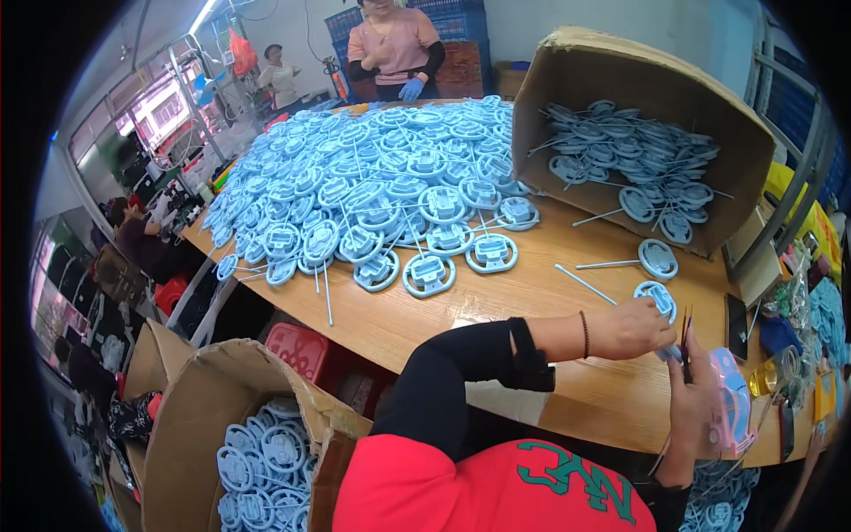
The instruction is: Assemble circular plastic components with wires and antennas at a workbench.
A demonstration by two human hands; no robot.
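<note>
My left hand point(631, 328) is closed, its fingertips bent over a small light-blue piece point(669, 353) between my two hands. Just beyond those fingers lies a light-blue plastic wheel-shaped part point(657, 296). My right hand point(696, 383) is closed around a slim, dark, pointed tool point(685, 333) that looks like tweezers, tips upward. Another wheel part with a thin stick point(658, 258) rests farther back on the wooden table point(390, 332). Beside my right hand stands a pink and blue plastic piece point(731, 403). My fingers partly hide what they grip.
A large heap of wheel parts point(381, 177) covers the far table. An open carton point(638, 75) on its side at the right holds more. Another carton point(204, 390) stands at lower left. A dark flat object point(736, 324) lies near the right edge. A co-worker point(394, 44) stands across.
</note>
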